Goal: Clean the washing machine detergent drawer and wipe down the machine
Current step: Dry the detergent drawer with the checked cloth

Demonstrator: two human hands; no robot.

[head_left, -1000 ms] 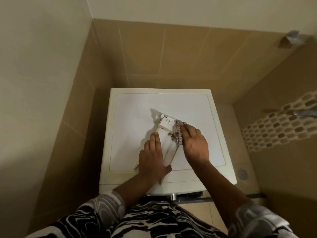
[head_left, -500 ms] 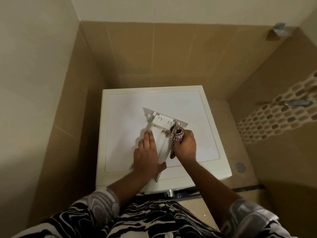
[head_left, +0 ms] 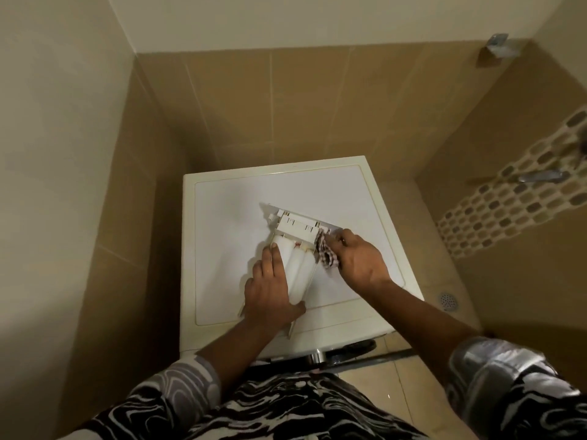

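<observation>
The white detergent drawer (head_left: 297, 246) lies upside down on top of the white washing machine (head_left: 222, 214), its front panel pointing away from me. My left hand (head_left: 270, 289) rests flat on the drawer's near left part, fingers straight, thumb along its near end. My right hand (head_left: 357, 260) grips a checked red-and-white cloth (head_left: 325, 255) and holds it against the drawer's right side, near the front panel. Part of the cloth is hidden under the hand.
The machine stands in a corner with beige tiled walls behind and on the left. On the right are a mosaic tile strip (head_left: 508, 204), a chrome tap (head_left: 540, 176) and a floor drain (head_left: 448, 300). The machine's door rim (head_left: 346, 350) shows below its front edge.
My right hand has slid the cloth away from me along the drawer's right side, up to the front panel. The left hand has stayed on the drawer.
</observation>
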